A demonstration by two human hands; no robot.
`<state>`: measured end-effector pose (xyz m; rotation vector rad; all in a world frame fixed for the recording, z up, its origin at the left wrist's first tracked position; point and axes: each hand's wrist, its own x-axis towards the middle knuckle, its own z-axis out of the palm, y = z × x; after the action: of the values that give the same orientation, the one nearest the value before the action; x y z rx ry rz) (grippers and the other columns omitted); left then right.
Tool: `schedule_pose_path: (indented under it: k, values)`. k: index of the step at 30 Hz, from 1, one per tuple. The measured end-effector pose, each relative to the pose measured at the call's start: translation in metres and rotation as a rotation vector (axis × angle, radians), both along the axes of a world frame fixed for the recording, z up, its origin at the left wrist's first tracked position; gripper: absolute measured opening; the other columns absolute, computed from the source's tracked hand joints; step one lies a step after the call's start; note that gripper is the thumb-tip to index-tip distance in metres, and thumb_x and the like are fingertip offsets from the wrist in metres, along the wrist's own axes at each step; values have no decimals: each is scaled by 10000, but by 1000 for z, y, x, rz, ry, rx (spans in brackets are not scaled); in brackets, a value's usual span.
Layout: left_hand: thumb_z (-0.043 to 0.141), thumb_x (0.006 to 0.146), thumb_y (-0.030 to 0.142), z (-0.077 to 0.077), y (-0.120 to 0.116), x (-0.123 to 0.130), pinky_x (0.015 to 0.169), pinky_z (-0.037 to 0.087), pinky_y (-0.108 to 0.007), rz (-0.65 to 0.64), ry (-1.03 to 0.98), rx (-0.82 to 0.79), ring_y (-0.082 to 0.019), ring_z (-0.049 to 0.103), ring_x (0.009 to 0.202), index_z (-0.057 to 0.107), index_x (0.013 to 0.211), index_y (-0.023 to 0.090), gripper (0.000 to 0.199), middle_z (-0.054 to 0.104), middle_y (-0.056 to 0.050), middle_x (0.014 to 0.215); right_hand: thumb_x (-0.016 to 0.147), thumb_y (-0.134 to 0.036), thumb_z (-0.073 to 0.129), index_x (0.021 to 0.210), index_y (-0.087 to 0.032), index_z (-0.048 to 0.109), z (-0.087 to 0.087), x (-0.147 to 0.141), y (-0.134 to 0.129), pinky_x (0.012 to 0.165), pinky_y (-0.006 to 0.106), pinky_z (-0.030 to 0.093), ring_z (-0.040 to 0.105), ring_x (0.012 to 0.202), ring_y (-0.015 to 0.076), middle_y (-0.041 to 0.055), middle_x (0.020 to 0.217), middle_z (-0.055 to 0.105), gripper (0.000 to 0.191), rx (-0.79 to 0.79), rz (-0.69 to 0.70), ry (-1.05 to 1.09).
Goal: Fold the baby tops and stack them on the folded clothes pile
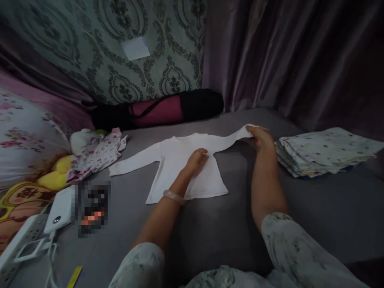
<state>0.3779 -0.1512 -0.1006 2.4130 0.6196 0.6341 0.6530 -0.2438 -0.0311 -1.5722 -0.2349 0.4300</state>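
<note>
A small white long-sleeved shirt (177, 168) lies spread on the grey bed sheet (228, 232), its neckline toward the wall. My left hand (198, 161) is on the shirt's body near the right armpit, its fingers curled and pinching a bit of the fabric. My right hand (260, 135) grips the cuff of the sleeve on the right side and holds it slightly raised off the sheet. The other sleeve lies stretched out to the left, untouched.
At the right lies a stack of folded patterned cloths (327, 150). A black and dark red bag (162, 110) runs along the wall. Left are a printed garment (100, 154), plush toys (57, 172), a white power bank (61, 208) and a power strip (22, 240) with cables.
</note>
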Motion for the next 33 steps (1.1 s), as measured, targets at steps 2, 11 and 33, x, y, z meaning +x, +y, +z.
schedule_pose_path:
  k: [2,11,33]
  values:
    - [496,904,321,-8,1,9,1073,387,-396,-8,23,20,-241,516,1233,555,1221,132,373,579,-144,1291,749,-96,654,709,-176,569,2,-1,5,400,172,344,513,515,87,-31,622,567,123,40,-57,82]
    - [628,750,618,11,15,17,1118,287,-454,-110,437,67,-343,311,1383,466,1381,213,767,390,-136,1483,713,-70,639,700,-191,609,-10,15,0,440,171,417,507,501,80,-62,572,539,126,146,-196,106]
    - [550,743,692,16,67,74,1108,169,-583,-88,498,60,-419,146,1421,336,1438,243,855,211,-114,1576,792,-92,617,710,-218,621,47,-23,-1,432,176,392,519,526,88,-13,638,579,151,165,121,10]
